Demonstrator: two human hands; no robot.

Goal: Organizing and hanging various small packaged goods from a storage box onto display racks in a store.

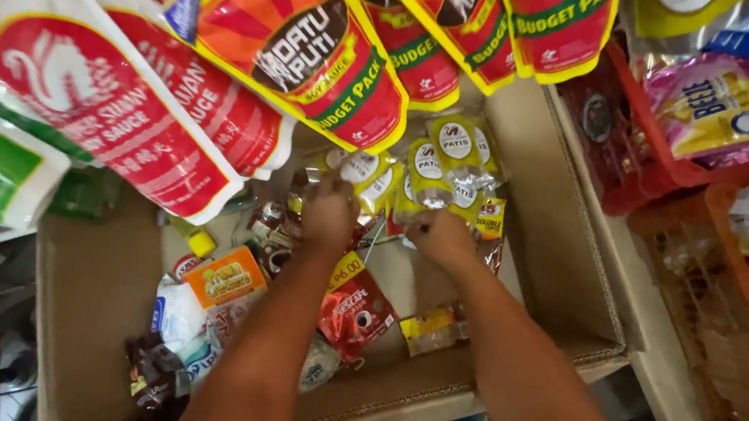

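Note:
Both my arms reach down into an open cardboard box [92, 295]. My left hand [330, 213] is closed around small yellow-and-white sachets [363, 170] near the box's far side. My right hand [439, 237] is closed just below a strip of similar yellow sachets [454, 148] and seems to grip them; its fingers are hidden. A red sachet [357, 314] and a small yellow packet [432, 330] lie on the box floor between my forearms.
Large red-and-yellow sauce pouches [305, 47] and red-and-white pouches [98, 103] hang overhead at left. An orange packet [224, 277] and dark sachets [155, 372] lie at the box's left. Orange plastic baskets [734, 301] with goods stand on the right.

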